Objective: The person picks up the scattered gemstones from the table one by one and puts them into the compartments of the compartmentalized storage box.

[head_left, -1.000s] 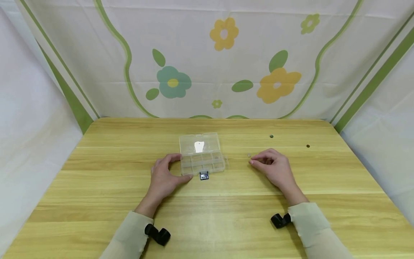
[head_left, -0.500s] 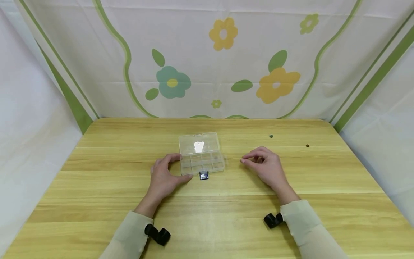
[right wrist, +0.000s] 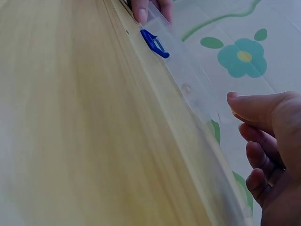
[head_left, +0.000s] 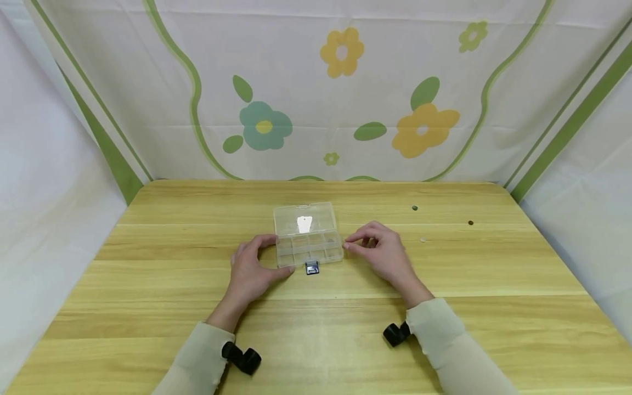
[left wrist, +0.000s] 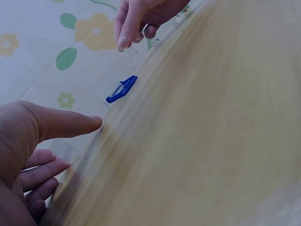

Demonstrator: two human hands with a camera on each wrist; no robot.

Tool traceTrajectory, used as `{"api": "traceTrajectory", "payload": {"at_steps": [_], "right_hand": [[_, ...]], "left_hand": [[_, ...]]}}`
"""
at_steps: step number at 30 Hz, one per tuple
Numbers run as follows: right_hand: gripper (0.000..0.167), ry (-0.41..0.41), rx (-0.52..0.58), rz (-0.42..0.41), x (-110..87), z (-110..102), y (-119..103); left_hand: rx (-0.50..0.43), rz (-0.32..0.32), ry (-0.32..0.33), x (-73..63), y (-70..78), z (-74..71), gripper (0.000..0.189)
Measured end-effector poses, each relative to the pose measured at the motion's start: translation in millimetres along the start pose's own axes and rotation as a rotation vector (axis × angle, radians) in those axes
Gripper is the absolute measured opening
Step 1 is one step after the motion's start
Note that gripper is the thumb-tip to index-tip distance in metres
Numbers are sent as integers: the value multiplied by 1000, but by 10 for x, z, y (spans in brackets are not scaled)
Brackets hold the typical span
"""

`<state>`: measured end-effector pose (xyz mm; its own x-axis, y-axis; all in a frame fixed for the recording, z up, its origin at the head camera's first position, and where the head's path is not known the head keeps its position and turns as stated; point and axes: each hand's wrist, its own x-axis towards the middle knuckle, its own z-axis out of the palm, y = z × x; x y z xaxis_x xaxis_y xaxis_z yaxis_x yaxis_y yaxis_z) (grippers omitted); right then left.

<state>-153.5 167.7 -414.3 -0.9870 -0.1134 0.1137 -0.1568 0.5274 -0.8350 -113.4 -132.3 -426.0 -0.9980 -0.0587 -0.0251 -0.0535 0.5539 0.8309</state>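
A clear plastic compartment box [head_left: 309,247] with a blue latch [head_left: 312,267] sits on the table, its lid [head_left: 291,219] folded back. My left hand [head_left: 250,272] holds the box at its left end, thumb at the front corner and fingers along the side. My right hand [head_left: 382,253] is just off the box's right end with thumb and index fingertip together. They pinch a small whitish button-like disc, mostly hidden by the fingertips. In the right wrist view, a clear round piece [right wrist: 186,88] shows through the box wall.
On the table [head_left: 336,340] to the right lie a pale disc [head_left: 422,240], a dark green disc [head_left: 415,208] and a brown disc [head_left: 470,223]. A white flowered cloth [head_left: 306,82] hangs behind the table's far edge.
My right hand has picked up the whitish disc and moved left to the box's right end. The pale disc behind it has come into sight. My left hand and the box stay put.
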Motion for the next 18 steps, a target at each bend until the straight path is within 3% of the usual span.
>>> {"api": "traceTrajectory", "payload": {"at_steps": [18], "right_hand": [[6,-72,35,-76,47,350,-163]], "left_hand": [[7,0,6,-17,16,3,75]]}}
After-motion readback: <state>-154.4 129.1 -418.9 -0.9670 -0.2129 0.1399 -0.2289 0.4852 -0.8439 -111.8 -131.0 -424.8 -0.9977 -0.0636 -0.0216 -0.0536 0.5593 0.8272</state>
